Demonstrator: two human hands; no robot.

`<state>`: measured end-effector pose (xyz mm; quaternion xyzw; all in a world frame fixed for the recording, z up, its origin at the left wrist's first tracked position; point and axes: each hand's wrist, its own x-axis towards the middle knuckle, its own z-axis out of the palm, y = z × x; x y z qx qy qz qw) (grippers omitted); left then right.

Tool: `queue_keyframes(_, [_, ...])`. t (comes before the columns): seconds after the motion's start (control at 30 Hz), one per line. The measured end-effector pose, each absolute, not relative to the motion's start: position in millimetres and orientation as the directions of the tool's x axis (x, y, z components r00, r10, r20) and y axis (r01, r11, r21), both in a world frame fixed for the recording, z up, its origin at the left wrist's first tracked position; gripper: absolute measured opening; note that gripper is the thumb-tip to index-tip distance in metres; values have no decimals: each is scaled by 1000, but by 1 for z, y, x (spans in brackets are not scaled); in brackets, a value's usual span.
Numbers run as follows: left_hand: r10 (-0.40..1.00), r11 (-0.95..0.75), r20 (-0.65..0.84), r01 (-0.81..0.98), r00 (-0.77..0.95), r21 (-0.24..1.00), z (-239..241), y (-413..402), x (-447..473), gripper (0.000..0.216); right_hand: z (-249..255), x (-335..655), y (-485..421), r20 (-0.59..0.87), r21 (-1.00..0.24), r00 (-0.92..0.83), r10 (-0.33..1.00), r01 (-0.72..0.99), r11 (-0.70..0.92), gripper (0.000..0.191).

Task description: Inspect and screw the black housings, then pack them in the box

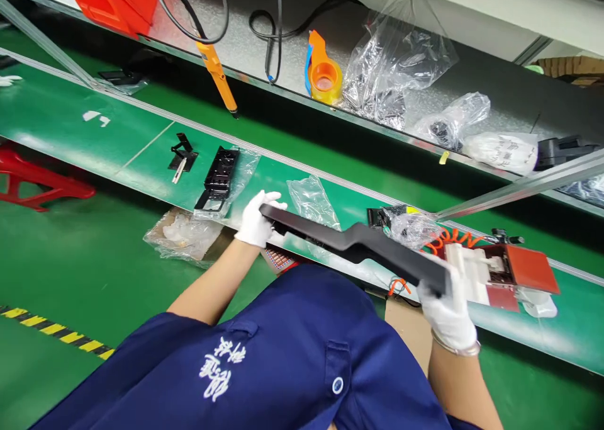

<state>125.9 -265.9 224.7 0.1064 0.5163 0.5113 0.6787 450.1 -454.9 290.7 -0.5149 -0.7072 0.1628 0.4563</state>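
Observation:
A long black plastic panel (358, 244) with a kink in its middle is held at both ends above the near edge of the green conveyor belt (141, 159). My left hand (255, 221), in a white glove, is closed on the panel's left end. At the right end, my gloved right hand (448, 313) grips the panel next to a white and red fixture (500, 272). My blue work coat (292, 354) fills the lower part of the view.
On the belt lie a black tray in a clear bag (221, 175), a small black bracket (182, 156) and loose plastic bags (314, 200). The shelf behind holds an orange tape dispenser (324, 74), an orange power screwdriver (218, 74) and bagged parts (391, 65). A bag-lined carton (184, 231) sits below.

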Motion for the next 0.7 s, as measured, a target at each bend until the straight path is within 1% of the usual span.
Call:
queue_keyframes(0.07, [858,265,-499,-727,-121,633,214,-257,131,40,293,449,-461,456,-517,-358,815,638,570,17])
queue_keyframes(0.1, [895,168,-425,-776,-140,608,213,-252,131,39,291,449,-464,429,-429,-452,782,660,617,14])
queue_keyframes(0.13, [929,88,-341,-808,-145,582,214,-246,130,39,287,448,-466,413,-350,-504,759,681,643,14])
queue_keyframes(0.2, [973,-27,-176,-832,-149,554,222,-234,126,41,275,445,-469,424,-223,-543,725,713,665,23])
queue_keyframes(0.23, [983,-59,-112,-833,-143,550,228,-227,125,42,269,442,-470,447,-184,-544,710,721,668,25])
queue_keyframes(0.3, [992,-84,-31,-831,-120,550,240,-214,124,45,261,436,-469,490,-131,-524,696,745,654,21])
queue_keyframes(0.37, [995,-83,3,-836,-97,543,250,-202,128,47,263,429,-469,521,-93,-500,692,772,629,16])
queue_keyframes(0.43, [997,-73,10,-835,-81,546,256,-192,136,50,272,422,-473,523,-80,-480,704,795,601,16])
queue_keyframes(0.47, [997,-70,12,-831,-76,552,257,-188,142,51,277,418,-477,508,-77,-472,721,809,583,17])
queue_keyframes(0.53, [998,-57,21,-824,-55,563,258,-183,154,52,286,410,-487,470,-73,-461,753,830,553,27])
queue_keyframes(0.6, [1000,-24,25,-834,-13,552,253,-177,170,49,290,402,-498,440,-72,-452,776,844,532,32])
queue_keyframes(0.63, [1000,8,15,-837,20,547,248,-174,178,47,289,399,-504,428,-83,-438,790,852,518,31])
queue_keyframes(0.67, [998,58,-6,-826,66,560,240,-171,187,44,287,396,-510,412,-130,-393,822,867,480,28])
queue_keyframes(0.7, [992,121,-40,-794,122,595,230,-169,196,40,284,395,-516,398,-236,-265,878,896,377,24])
